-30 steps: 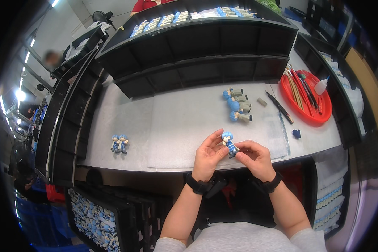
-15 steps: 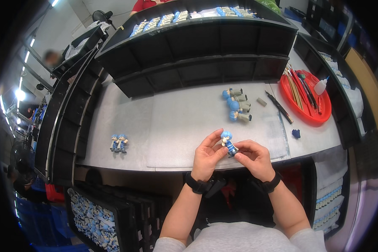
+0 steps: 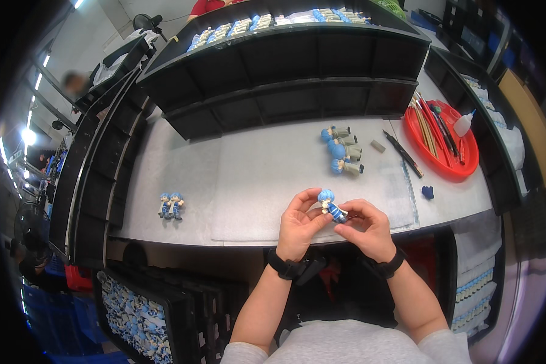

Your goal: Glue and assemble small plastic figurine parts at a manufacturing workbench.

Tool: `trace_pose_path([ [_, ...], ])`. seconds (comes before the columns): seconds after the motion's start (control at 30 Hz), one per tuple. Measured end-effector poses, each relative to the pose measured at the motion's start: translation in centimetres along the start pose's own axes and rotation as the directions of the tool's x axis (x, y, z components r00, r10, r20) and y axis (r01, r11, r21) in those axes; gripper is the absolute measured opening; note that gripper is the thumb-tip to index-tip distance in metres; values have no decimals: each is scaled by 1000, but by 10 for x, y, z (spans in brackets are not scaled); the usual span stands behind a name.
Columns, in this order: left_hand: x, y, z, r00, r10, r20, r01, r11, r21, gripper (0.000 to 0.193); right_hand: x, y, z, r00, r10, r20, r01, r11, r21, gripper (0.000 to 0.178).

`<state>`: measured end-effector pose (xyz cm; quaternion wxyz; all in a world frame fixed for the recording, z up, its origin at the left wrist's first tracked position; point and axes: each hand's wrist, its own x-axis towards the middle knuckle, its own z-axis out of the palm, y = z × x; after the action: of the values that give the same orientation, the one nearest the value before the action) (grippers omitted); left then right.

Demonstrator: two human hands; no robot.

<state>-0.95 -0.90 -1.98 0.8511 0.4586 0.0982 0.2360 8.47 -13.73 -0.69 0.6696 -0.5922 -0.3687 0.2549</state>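
Observation:
A small blue-haired figurine (image 3: 337, 212) in a blue and white outfit is held between my two hands above the front of the grey worktop. My left hand (image 3: 299, 225) grips it from the left, fingers behind and thumb in front. The fingers of my right hand (image 3: 370, 229) close on its lower end from the right. Part of the figurine is hidden behind my fingers. Beyond my hands lie several blue-haired figurines (image 3: 340, 151) in drab grey-green, in a short column. Two finished-looking blue figurines (image 3: 171, 205) rest side by side at the left.
Black crates (image 3: 297, 73) stand across the back, the top one holding rows of figurines. At right are a red tray (image 3: 434, 162) with brushes and a white bottle, a black pen-like tool (image 3: 402, 153), a small grey block (image 3: 378, 146) and a dark blue lump (image 3: 428, 192).
The figurine has tilted a little, its lower end swinging right and slightly up. My right thumb has drawn back a little from its front.

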Motion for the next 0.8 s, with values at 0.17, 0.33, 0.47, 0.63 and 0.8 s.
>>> trace_pose_path([
  [0.17,0,2,-1,999,-34,4,34,999,16,29,-3,3,-3,993,57,-105,-36,980,196,27],
  [0.33,1,7,7,986,-151,-77,154,988,30,19,-3,3,-3,992,37,-121,-13,981,195,28],
  [0.47,3,11,6,974,-220,-51,221,975,21,20,-4,3,-2,992,38,-117,-13,979,206,29],
  [0.63,5,13,2,967,-256,2,256,966,28,21,-5,3,-3,994,36,-105,-12,975,222,30],
  [0.8,7,15,0,952,-303,32,303,953,15,18,-6,4,-4,995,24,-100,0,973,230,31],
])
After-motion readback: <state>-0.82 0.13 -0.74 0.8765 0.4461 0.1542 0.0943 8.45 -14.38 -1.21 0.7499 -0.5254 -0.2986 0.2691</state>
